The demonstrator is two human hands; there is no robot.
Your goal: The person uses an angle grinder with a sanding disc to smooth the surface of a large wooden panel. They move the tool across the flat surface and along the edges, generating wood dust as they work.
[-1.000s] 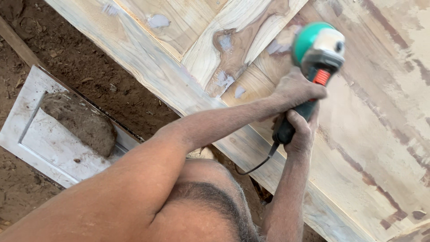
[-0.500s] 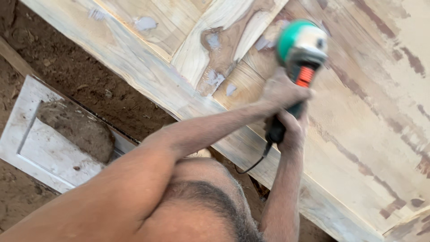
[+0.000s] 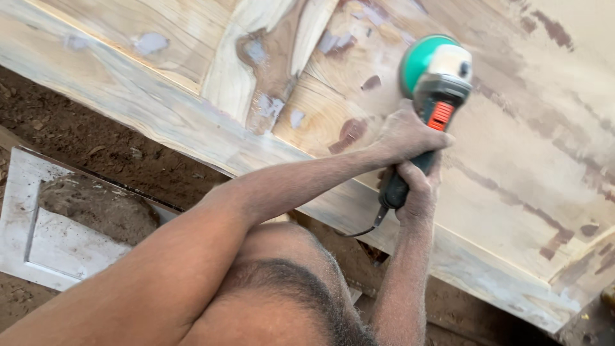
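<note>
Green-capped angle grinder (image 3: 433, 77) lies head-down on the pale wooden door panel (image 3: 525, 192), its long axis running from disc down to black handle toward the person. Left hand (image 3: 410, 133) clenches the body near the orange switch; right hand (image 3: 418, 192) grasps the handle's end, both grips closed.

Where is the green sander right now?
In the head view, the green sander sits upper right on the wooden panel, gripped by both the left hand and right hand.
</note>
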